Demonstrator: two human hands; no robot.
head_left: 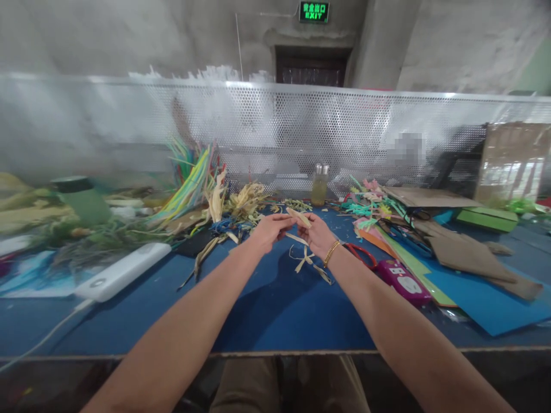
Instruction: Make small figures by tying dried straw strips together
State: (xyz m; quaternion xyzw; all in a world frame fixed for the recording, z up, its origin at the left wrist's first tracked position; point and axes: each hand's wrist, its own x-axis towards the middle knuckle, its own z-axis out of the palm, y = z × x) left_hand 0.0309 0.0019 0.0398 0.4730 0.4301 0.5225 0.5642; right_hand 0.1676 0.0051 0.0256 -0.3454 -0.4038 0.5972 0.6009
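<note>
While both hands meet above the blue table [267, 310], the left hand [269, 229] and right hand [318, 234] pinch a pale husk strip [299, 217] between their fingertips. Beyond the grip stands a clear bottle [319, 186] part-filled with yellowish liquid. Far to its left, a blurred green jar [81, 201] carries a dark lid, and I cannot tell what is inside.

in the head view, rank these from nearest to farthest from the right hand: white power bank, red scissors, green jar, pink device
From the right hand, which pinches a pale strip:
1. red scissors, just right of the wrist
2. pink device, further right
3. white power bank, on the left side
4. green jar, far left, toward the back
</note>
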